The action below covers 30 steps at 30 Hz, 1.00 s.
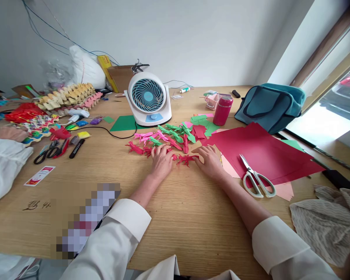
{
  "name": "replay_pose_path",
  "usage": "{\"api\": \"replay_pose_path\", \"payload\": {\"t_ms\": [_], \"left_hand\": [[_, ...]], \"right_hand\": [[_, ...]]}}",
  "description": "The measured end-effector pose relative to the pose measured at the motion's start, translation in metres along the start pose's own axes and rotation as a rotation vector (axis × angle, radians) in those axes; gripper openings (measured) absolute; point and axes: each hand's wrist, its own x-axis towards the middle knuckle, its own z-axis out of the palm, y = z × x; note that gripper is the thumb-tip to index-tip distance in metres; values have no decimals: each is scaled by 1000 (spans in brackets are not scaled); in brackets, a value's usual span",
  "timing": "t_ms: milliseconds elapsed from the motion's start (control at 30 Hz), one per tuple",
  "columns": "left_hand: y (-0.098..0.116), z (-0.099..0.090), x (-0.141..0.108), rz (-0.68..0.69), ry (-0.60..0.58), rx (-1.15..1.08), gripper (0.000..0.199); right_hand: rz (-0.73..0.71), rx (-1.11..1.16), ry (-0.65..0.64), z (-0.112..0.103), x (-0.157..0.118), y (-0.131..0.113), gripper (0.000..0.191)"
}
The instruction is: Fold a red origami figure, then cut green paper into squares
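My left hand [161, 162] rests palm down at the near edge of a pile of folded paper figures [175, 133] in green, pink and red. Its fingers are stretched out over some red pieces and hide part of them. Across from it, my right hand [209, 162] has its fingers apart, the fingertips by a scrap of tan paper. The thumb side touches or nearly touches the tip of a red spiky paper figure [186, 159], which lies between my two hands. Large red paper sheets [251, 149] lie right of my right hand, with white-handled scissors [256, 181] on them.
Behind the pile stands a white fan [148, 99], its black cord running left. A red flask [223, 111] and a teal bag [271, 105] are at the back right. A black marker [77, 148], dark scissors [51, 151] and a co-worker's hand [11, 134] are on the left.
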Motion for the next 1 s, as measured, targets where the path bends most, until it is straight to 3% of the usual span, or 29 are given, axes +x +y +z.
{"api": "replay_pose_path", "payload": {"t_ms": [367, 600, 767, 1000], "left_hand": [[6, -12, -9, -35, 95, -39, 24], [28, -28, -30, -96, 145, -216, 23], [61, -35, -54, -42, 41, -327, 18], [90, -30, -72, 144, -166, -400, 17]], "right_hand": [[22, 10, 35, 0, -1, 1, 16], [164, 104, 203, 2, -4, 13, 16], [241, 178, 337, 0, -7, 18, 16], [319, 181, 370, -6, -21, 17, 18]]}}
